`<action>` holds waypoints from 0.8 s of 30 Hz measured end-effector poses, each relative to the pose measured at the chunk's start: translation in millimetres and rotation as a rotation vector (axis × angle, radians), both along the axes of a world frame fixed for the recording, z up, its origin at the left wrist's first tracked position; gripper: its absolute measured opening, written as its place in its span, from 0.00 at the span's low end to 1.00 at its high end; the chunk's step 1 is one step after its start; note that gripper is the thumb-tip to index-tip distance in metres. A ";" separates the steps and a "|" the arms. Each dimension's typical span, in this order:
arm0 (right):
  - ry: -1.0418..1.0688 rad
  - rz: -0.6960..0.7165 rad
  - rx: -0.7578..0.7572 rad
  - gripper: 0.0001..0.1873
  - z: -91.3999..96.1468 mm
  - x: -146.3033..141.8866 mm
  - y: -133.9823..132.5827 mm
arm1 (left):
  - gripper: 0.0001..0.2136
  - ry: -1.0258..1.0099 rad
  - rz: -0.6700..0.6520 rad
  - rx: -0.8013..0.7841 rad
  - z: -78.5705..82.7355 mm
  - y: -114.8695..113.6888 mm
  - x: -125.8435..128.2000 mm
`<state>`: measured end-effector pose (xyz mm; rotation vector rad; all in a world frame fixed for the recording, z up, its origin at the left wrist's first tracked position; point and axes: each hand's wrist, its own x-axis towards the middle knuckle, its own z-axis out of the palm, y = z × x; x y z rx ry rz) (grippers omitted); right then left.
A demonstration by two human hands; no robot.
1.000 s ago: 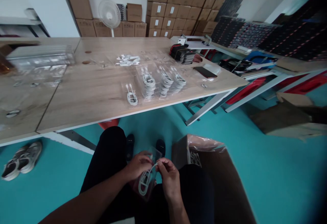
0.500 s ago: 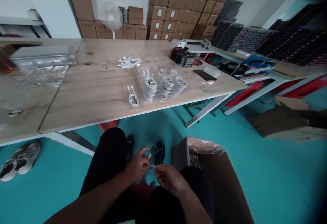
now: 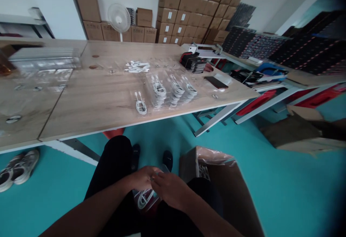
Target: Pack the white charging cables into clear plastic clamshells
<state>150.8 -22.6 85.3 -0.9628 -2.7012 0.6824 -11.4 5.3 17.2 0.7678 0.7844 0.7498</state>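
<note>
Over my lap, my left hand (image 3: 142, 178) and my right hand (image 3: 170, 191) meet, fingers overlapping. A coiled white cable (image 3: 143, 200) in a clear plastic tray (image 3: 155, 199) shows beneath them. The left fingers close on the tray's upper part. My right hand is closed as well, its fingertips pressed against the left fingers; what lies between them is hidden. On the table ahead, one coiled white cable (image 3: 141, 106) lies in a clear tray, left of stacked trays of coiled cables (image 3: 160, 94).
An open cardboard box (image 3: 189, 163) stands by my right leg, white cables inside. The wooden table (image 3: 94, 96) carries a pile of white pieces (image 3: 137, 66), stacked clear trays (image 3: 45, 58), a dark phone-like slab (image 3: 216, 82) and a bundle of black items (image 3: 193, 62).
My right hand has moved left and up to overlap my left hand. The tray has tilted, and the coiled cable now shows below the hands.
</note>
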 end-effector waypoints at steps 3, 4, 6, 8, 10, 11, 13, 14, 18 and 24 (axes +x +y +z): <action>0.171 -0.332 -0.075 0.12 -13.3 -0.9 1.5 | 0.08 0.081 -0.156 0.210 0.3 1.3 2.6; 0.258 -0.498 -0.123 0.11 -20.8 -1.1 1.9 | 0.07 0.129 -0.165 0.280 -1.7 1.7 3.5; 0.416 -0.796 -0.224 0.10 -37.2 -2.3 0.9 | 0.07 0.225 -0.128 0.367 -7.7 1.4 4.8; 0.519 -0.992 -0.295 0.10 -51.4 -5.5 -3.1 | 0.08 0.286 -0.052 0.369 -14.4 -0.3 5.3; 0.570 -1.116 -0.319 0.11 -60.3 -10.7 -9.1 | 0.09 0.314 0.015 0.362 -19.3 -2.8 5.6; 0.584 -1.161 -0.314 0.11 -62.6 -13.9 -12.1 | 0.09 0.320 0.043 0.362 -20.8 -4.2 5.9; 0.584 -1.216 -0.284 0.11 -63.5 -20.7 -16.9 | 0.10 0.321 0.077 0.371 -21.9 -6.8 6.8; 0.569 -1.226 -0.259 0.11 -62.8 -23.9 -18.3 | 0.09 0.315 0.080 0.373 -21.9 -7.9 7.3; 0.492 -1.217 -0.164 0.09 -59.5 -31.8 -18.7 | 0.08 0.295 0.062 0.358 -23.5 -12.2 8.0; 0.415 -1.165 -0.104 0.09 -61.8 -34.5 -16.1 | 0.15 0.334 0.076 0.380 -27.7 -14.5 9.4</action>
